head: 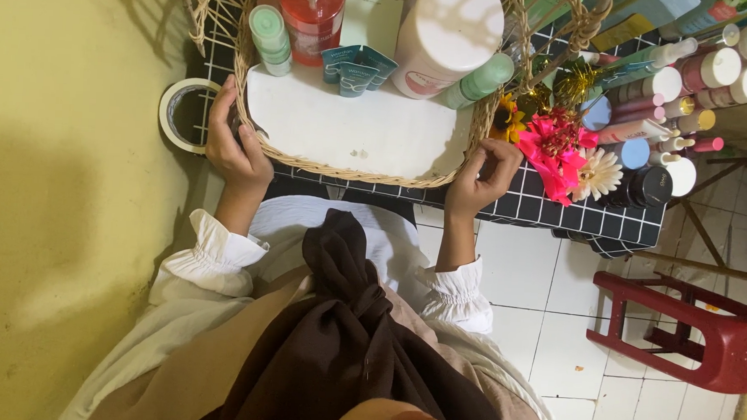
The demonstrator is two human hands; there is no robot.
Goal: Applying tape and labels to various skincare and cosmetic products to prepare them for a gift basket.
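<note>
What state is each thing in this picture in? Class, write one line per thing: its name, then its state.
Wicker basket: on the tiled table, gripped at both sides.
Left hand: closed on the basket's rim.
Right hand: fingers curled on the rim.
Orange pump bottle: upright, in the basket.
White jar: in the basket, lid on.
Tape roll: flat on the table, beside the basket.
Red stool: standing on the floor.

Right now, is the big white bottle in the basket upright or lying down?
Lying down: white bottle rests on its side inside the wicker basket.
</note>
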